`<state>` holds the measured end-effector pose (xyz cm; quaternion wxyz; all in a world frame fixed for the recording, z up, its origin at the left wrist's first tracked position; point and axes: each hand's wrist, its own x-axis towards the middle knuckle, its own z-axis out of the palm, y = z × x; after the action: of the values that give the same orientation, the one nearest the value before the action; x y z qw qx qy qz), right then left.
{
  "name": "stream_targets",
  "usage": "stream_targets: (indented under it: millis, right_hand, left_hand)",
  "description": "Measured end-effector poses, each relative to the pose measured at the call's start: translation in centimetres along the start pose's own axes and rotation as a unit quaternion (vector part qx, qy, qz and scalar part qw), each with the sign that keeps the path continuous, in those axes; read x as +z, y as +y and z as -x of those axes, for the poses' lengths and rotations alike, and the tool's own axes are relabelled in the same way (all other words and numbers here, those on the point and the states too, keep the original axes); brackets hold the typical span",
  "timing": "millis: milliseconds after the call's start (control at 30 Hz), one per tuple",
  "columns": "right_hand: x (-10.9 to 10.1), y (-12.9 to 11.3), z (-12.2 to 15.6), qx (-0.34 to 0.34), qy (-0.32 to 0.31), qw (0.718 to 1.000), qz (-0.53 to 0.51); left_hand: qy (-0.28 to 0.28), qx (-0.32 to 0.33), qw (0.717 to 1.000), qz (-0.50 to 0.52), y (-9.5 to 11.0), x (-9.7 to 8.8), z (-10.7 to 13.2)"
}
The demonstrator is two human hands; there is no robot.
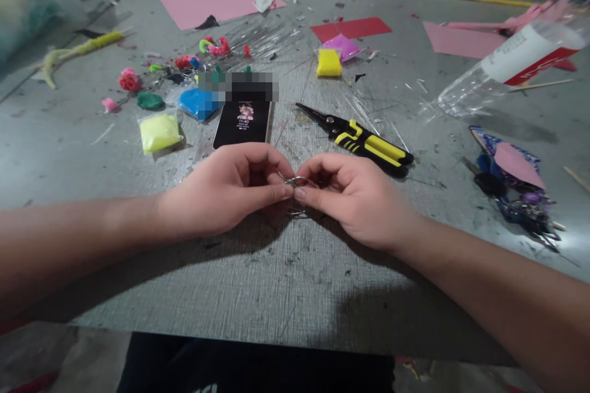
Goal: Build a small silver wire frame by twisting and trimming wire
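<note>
My left hand and my right hand meet over the middle of the table, thumbs and forefingers pinched close together. Between the fingertips is a looped piece of thin silvery wire, bent in several curves; part of it hangs below the thumbs and part is hidden by the fingers. Just beyond my right hand lies a pair of black and yellow pliers, jaws pointing left. A phone with a lit screen lies beyond my left hand.
Packets of yellow clay and blue clay lie at left, near pink and red fuzzy wire pieces. A plastic bottle lies at right, above a dark cluster of wire and scraps. Pink paper sits at the back.
</note>
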<state>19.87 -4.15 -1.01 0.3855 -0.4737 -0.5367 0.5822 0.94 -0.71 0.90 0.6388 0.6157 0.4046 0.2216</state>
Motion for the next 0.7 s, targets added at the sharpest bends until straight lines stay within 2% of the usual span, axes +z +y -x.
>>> stream_targets:
  millis: [200, 400, 700]
  right_hand:
    - [-0.02, -0.18, -0.02, 0.029, -0.007, 0.999, -0.037]
    - [-0.11, 0.4, -0.16, 0.02, 0.003, 0.998, -0.058]
    - [0.16, 0.04, -0.01, 0.027, 0.009, 0.999, -0.038]
  left_hand:
    - [0.013, 0.005, 1.0, -0.013, -0.06, -0.02, 0.02]
    - [0.037, -0.004, 0.999, 0.007, -0.12, -0.03, -0.17]
    - [0.043, -0.024, 0.998, 0.026, -0.29, -0.09, -0.24]
